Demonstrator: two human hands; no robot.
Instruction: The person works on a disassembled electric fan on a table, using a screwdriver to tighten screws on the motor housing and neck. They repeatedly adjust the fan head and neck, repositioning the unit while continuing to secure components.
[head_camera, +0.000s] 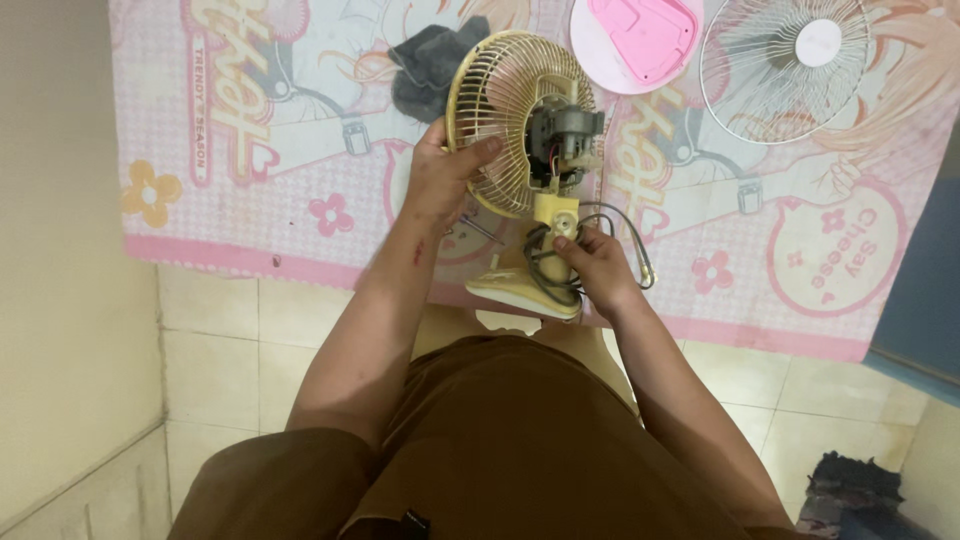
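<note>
Brown shorts fill the lower frame; just above them, at centre, the right hand (597, 262) pinches the yellowed neck (555, 212) of a small fan over its base (520, 292), black cord (545, 270) bunched under the fingers. Up and left, the left hand (440, 175) clasps the cage rim (480, 110). The fan's axis rises from base to exposed motor (565, 135). Further up lie a grey cloth (428, 65), pink cover (645, 35) and loose wire grille (785, 65)

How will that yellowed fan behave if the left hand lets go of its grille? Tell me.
The yellowed fan probably tips: its motor and grille sit high above a small base. The left hand grips the grille rim, which looks thin and may flex. The cord by the right hand looks floppy.
</note>
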